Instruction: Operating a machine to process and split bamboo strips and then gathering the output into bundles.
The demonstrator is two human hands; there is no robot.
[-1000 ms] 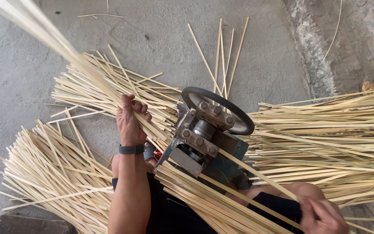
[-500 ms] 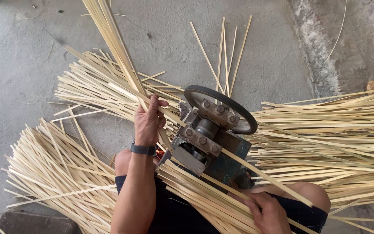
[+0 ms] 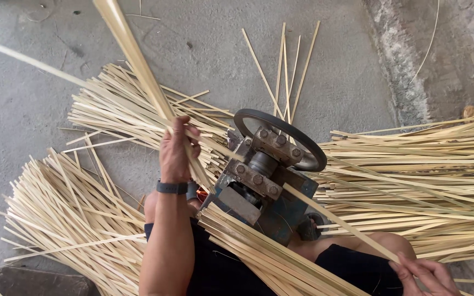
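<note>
Floor, left edge: heap of split bamboo strips, fanned loosely on the concrete floor.

Left of centre: your left hand, fingers clamped around a bundle of long strips that rises toward the top edge. Keep that bundle tight and in line with the machine's mouth.

Centre: blue-grey splitting machine with a dark wheel, between your knees.

Right of centre: single strip leaving the machine; draw it straight, without bending.

Lower right corner: your right hand, fingers pinched together on that strip.

Right edge: stacked strips.
</note>
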